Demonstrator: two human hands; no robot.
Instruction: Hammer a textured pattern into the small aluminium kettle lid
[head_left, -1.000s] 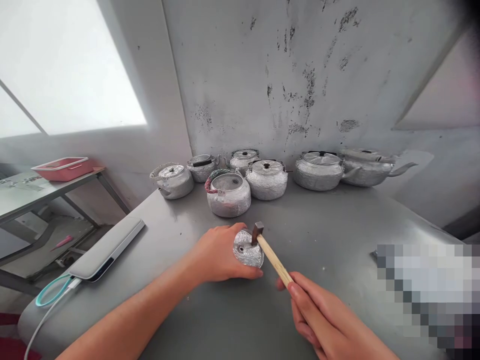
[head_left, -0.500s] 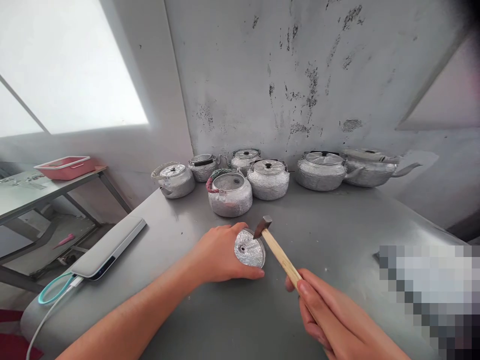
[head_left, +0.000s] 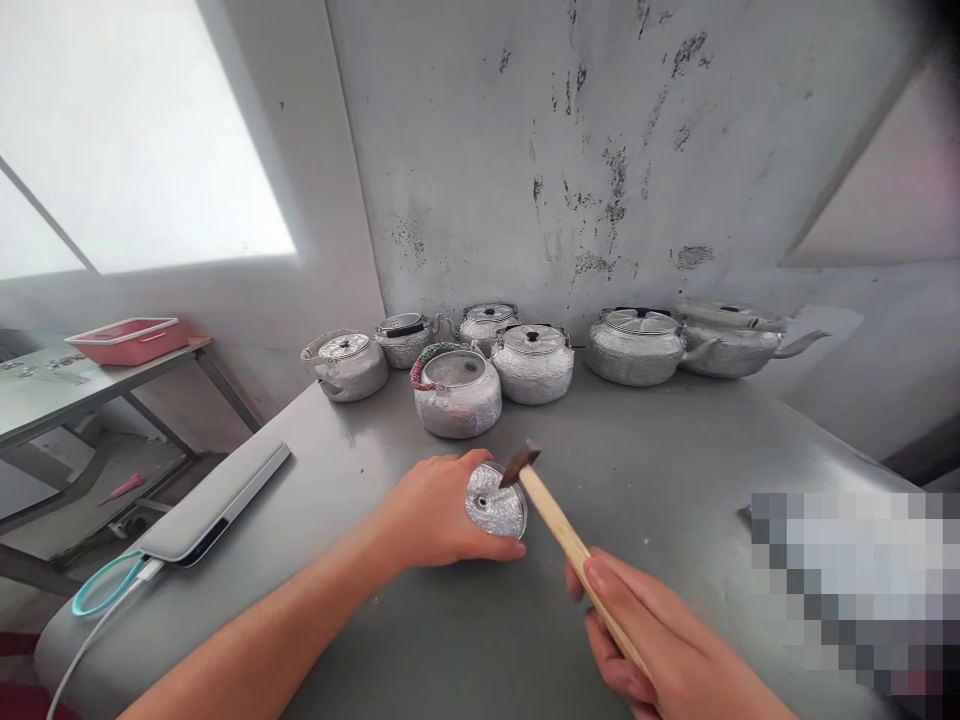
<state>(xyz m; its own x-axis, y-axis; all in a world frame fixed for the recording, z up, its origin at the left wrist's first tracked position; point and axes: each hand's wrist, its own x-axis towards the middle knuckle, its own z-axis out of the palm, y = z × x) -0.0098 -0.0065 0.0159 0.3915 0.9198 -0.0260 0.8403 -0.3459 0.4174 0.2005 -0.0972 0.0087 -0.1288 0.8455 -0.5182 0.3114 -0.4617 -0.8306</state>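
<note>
My left hand (head_left: 439, 508) is closed round the edge of a round silvery kettle lid (head_left: 495, 505), its dented face with a small centre hole turned up towards me. In my right hand (head_left: 630, 630) is the wooden handle of a hammer (head_left: 562, 530), fingers wrapped round it. The hammer's dark head lies over the lid's upper right part; whether it touches the metal I cannot tell. Just beyond stands a lidless aluminium kettle (head_left: 459, 408) with a red and green wrapped handle.
Several dented kettles stand along the wall, among them a lidded kettle (head_left: 532, 375) and a long-spouted kettle (head_left: 727, 345). On the left of the grey table (head_left: 420, 640) lies a power bank (head_left: 217, 500) with a cable. A pink basket (head_left: 131, 342) sits on a side table. A pixelated patch covers the right.
The hammer head has come down and slightly left over the lid, along with my right hand. My left hand keeps its hold on the lid. The view has shifted slightly.
</note>
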